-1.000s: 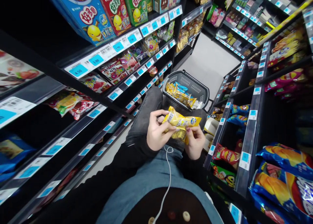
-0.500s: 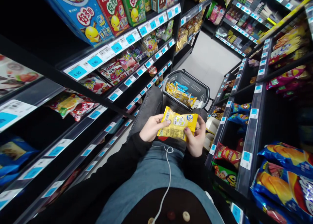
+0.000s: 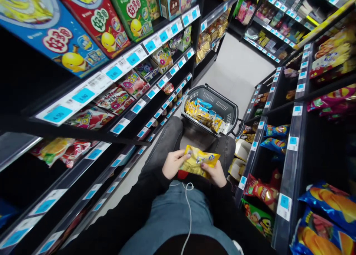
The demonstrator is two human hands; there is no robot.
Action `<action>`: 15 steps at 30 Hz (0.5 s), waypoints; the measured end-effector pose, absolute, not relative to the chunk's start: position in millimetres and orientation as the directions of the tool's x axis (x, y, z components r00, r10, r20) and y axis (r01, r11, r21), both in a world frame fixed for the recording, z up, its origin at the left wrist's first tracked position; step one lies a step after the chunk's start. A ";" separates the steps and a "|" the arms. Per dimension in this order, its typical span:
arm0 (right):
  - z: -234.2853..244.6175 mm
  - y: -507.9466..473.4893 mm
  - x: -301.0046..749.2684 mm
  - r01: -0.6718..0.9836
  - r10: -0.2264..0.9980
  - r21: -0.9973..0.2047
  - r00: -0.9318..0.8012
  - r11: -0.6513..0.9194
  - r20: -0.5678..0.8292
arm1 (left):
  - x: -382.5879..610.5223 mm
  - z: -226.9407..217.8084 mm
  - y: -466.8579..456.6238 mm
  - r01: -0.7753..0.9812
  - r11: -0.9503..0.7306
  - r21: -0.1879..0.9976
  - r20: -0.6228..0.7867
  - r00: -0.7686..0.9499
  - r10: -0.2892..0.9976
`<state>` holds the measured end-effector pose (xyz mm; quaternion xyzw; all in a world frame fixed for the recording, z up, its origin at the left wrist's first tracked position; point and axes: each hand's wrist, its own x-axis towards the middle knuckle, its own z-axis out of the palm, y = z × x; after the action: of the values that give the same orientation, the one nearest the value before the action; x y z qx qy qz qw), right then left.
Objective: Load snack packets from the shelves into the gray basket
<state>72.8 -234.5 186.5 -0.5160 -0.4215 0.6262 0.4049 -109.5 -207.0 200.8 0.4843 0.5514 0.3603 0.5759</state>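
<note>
Over my lap I hold a yellow snack packet [image 3: 198,160] between both hands. My left hand [image 3: 174,164] pinches its left end, thumb on top. The right end is gripped by my right hand [image 3: 216,172], its thumb also on the upper face and its fingers mostly hidden behind. Just beyond my knees stands a grey shopping basket [image 3: 219,90], holding several yellow packets [image 3: 204,116] and some blue packets [image 3: 204,103]. A white cable [image 3: 187,207] hangs down my front.
On the left, a shelf carries blue, red and green snack boxes [image 3: 133,16] above smaller candy packs [image 3: 116,99]. Right-hand shelves hold chip bags [image 3: 322,225] and red bags [image 3: 261,190]. Pale floor [image 3: 236,58] runs between them to a far shelf [image 3: 275,29].
Both hands have lowered towards my lap with the packet, which now looks tilted and more crumpled. My view has shifted, so the left shelf boxes appear larger and lower.
</note>
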 end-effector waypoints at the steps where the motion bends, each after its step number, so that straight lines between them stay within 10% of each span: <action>1: 179.7 -223.9 77.9 -0.012 0.941 -0.947 -0.116 -0.322 -0.319 | -112.3 193.3 -197.9 0.230 0.228 0.946 -0.265 0.144 0.954; 6: 145.7 -133.0 121.9 0.538 0.982 -0.822 0.103 -0.190 -0.159 | -142.7 137.2 -157.9 0.845 0.142 0.516 -0.201 -0.041 0.979; 11: 124.1 9.0 152.5 0.829 0.989 -0.541 0.088 -0.141 -0.123 | -164.6 92.3 -140.5 0.924 0.319 0.210 -0.323 -0.243 0.915; 15: 96.2 101.0 141.5 0.961 0.929 -0.264 -0.025 -0.079 -0.370 | -169.1 85.1 -136.0 0.937 0.313 0.156 -0.295 -0.258 0.920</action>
<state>141.5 101.0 96.2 -0.6971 -0.6778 0.2308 -0.0353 -169.1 -136.0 85.1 0.5856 0.7927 -0.0250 0.1674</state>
